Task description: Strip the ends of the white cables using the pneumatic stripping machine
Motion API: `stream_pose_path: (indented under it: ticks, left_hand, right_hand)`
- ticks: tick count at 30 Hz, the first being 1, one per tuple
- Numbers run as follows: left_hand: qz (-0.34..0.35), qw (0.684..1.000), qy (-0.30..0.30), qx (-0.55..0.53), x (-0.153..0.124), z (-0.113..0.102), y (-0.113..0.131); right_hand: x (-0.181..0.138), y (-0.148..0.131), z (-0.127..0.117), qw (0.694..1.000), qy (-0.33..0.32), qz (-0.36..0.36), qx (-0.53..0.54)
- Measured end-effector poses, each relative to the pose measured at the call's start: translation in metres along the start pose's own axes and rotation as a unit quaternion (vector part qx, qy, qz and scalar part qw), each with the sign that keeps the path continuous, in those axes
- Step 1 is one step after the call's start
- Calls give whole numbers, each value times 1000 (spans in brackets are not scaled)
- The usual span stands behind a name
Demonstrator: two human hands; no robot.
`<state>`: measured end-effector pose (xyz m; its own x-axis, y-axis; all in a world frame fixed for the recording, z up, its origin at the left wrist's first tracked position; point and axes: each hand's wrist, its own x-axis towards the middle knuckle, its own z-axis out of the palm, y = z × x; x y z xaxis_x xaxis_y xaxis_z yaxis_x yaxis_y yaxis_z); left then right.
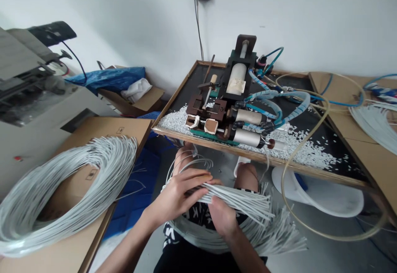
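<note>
Over my lap I hold a bundle of thin grey-white cables (245, 200), their cut ends fanning out to the right. My left hand (180, 192) lies on top of the bundle with its fingers curled over the strands. My right hand (221, 217) grips the same bundle from underneath. More looped cable lies beneath my hands on my lap. A small pneumatic machine (231, 107) with silver cylinders and blue hoses stands on a wooden-edged tray (257, 156) just beyond my knees.
A large coil of the same cable (62, 186) rests on a cardboard box at the left. White cut scraps (297, 144) litter the tray. A white slipper (322, 196) lies on the floor. A clear hose loops at the right; cardboard with more cables sits far right.
</note>
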<state>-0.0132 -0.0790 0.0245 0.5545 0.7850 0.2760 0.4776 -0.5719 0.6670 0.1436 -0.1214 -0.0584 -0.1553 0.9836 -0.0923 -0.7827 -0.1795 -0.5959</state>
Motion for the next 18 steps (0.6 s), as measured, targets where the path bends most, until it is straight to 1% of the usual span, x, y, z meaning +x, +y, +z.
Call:
stream_pose_path:
  ticks: [2, 7, 10, 13, 16, 18]
  left_hand:
    - [2, 1000, -3, -14, 0, 0, 1]
    - [24, 999, 35, -9, 1, 1, -3]
    - [31, 998, 59, 22, 0, 3, -4]
    - [19, 994, 84, 66, -2, 2, -4]
    - [7, 995, 68, 77, -2, -3, -4]
    - [17, 995, 61, 79, -2, -6, -4]
  right_hand:
    - [-1, 1, -2, 1000, 2, 0, -3]
    - [-3, 7, -5, 1000, 10, -6, -12]
    - [-1, 10, -8, 1000, 16, 1, -11]
    - [2, 9, -6, 1000, 22, 19, 6]
    - [4, 4, -1, 999, 12, 42, 21]
    - [5, 0, 2, 999, 8, 46, 18]
